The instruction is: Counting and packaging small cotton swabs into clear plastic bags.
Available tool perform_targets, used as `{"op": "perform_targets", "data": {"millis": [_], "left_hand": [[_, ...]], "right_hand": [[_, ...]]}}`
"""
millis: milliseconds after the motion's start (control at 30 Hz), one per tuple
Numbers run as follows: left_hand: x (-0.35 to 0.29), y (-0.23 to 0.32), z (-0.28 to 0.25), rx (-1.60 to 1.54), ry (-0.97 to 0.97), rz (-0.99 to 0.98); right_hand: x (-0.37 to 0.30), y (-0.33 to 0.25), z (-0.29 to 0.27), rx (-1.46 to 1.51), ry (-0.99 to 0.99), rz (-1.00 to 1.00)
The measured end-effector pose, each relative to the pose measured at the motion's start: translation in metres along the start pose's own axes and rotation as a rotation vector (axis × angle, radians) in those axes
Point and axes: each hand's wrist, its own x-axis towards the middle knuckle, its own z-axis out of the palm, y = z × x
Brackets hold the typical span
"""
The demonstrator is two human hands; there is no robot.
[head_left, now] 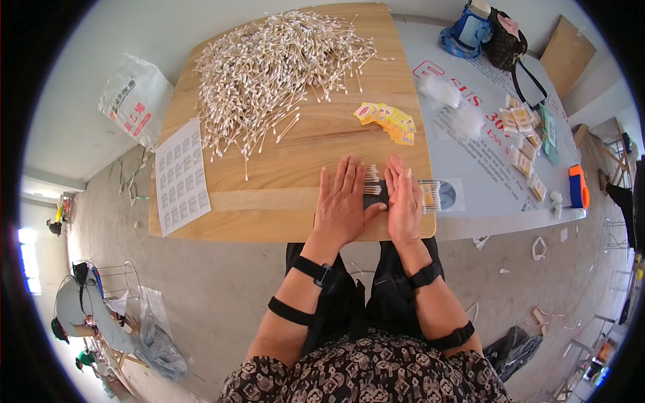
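Here the wooden surface (269, 208) fills the middle, with a grey surface (497, 181) touching its right side. A big heap of swabs (269, 67) covers the far half of the wood. A white sheet of labels (180, 178) hangs over the left edge. Yellow packets (388, 121) lie fanned near the right edge, well apart from the heap.

At the near edge, the left hand (341, 208) lies flat, fingers (346, 176) straight and slightly spread, palm down on the wood. The right hand (404, 205) lies flat just beside it, fingers together. Between them sits a small bundle of swabs (371, 181) on a dark holder (373, 196), touched by both hands. More swabs (430, 195) poke out right of the right hand.
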Motion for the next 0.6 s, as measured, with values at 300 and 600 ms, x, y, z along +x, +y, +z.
{"op": "perform_targets", "data": {"millis": [300,600], "left_hand": [[-0.013,-0.004,0.007,-0.07,-0.039,0.047],[0.015,0.002,0.019,-1.25,0.392,-0.327]], "right_hand": [[-0.002,-0.001,0.0,-0.026,0.036,0.012],[0.01,0.015,0.007,-0.088,0.054,0.017]]}}
